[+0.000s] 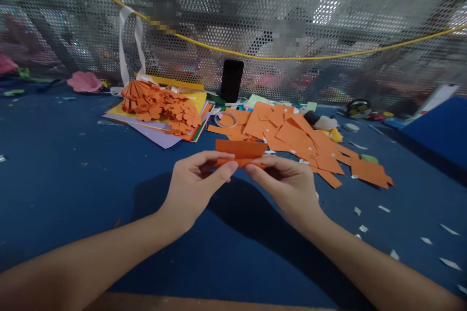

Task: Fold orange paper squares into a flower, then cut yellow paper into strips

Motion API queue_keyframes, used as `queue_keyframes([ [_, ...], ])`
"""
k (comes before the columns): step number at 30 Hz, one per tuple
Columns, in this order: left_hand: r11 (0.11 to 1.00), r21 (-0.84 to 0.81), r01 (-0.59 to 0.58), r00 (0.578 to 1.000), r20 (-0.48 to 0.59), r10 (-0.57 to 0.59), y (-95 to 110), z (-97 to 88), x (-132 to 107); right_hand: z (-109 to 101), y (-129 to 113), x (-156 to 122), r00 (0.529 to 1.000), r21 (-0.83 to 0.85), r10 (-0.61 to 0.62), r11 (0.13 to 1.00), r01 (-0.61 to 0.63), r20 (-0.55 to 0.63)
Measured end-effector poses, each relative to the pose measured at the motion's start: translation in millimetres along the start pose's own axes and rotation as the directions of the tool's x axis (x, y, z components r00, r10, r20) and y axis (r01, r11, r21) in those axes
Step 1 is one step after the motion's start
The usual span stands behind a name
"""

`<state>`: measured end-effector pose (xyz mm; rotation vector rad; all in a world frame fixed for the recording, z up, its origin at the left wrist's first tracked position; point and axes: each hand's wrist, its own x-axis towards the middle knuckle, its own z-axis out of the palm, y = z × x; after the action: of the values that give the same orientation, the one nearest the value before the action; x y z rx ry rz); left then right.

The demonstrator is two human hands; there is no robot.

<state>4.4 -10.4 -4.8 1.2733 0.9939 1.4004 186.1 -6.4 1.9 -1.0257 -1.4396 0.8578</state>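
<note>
Both of my hands hold a folded piece of orange paper (241, 148) above the blue table (73, 175). My left hand (197, 184) pinches its left part with thumb and fingers closed. My right hand (284, 182) pinches its right part the same way. The paper is folded lengthwise and its upper flap stands up. Behind it lies a heap of orange paper cut-offs (295, 136). A pile of small folded orange pieces (164, 104) rests on a stack of coloured sheets (160, 133) at the back left.
A black phone (231, 80) leans upright against a perforated metal screen (328, 58) with a yellow cord across it. A tape ring (225, 119) lies near the scraps, a pink paper flower (83, 81) at far left, white bits at right. People sit behind the screen.
</note>
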Motion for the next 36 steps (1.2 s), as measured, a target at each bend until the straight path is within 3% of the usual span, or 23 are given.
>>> queue_keyframes([
  [5, 0.999, -0.033, -0.002, 1.000, 0.005, 0.003, -1.2, 0.4, 0.2, 3.5, 0.5, 1.0, 0.991, 0.200, 0.133, 0.971, -0.129, -0.006],
  [8, 0.999, -0.038, -0.015, 1.000, 0.022, 0.016, -1.7, 0.1, 1.2, 3.1, 0.2, 2.2, 0.973, 0.300, 0.216, 0.926, -0.230, 0.079],
  [12, 0.999, -0.020, -0.043, 0.998, 0.051, 0.044, -2.7, -0.8, 2.0, 1.1, 0.8, 2.6, 0.952, 0.264, 0.244, 0.921, -0.287, 0.185],
  [16, 0.999, -0.010, -0.046, 0.996, 0.082, 0.047, -3.2, -1.6, 1.4, 1.8, 1.6, 2.8, 0.947, 0.259, 0.285, 0.913, -0.316, 0.151],
  [30, 0.999, -0.054, -0.009, 1.000, 0.027, 0.010, 4.8, 1.1, 2.0, 6.4, -0.7, 0.9, 0.930, 0.270, 0.331, 0.891, -0.364, 0.161],
  [36, 0.998, 0.007, 0.062, 0.998, 0.028, -0.062, 3.1, -0.1, 3.2, 6.0, -0.2, 0.3, 0.923, 0.243, 0.361, 0.891, -0.384, 0.135],
])
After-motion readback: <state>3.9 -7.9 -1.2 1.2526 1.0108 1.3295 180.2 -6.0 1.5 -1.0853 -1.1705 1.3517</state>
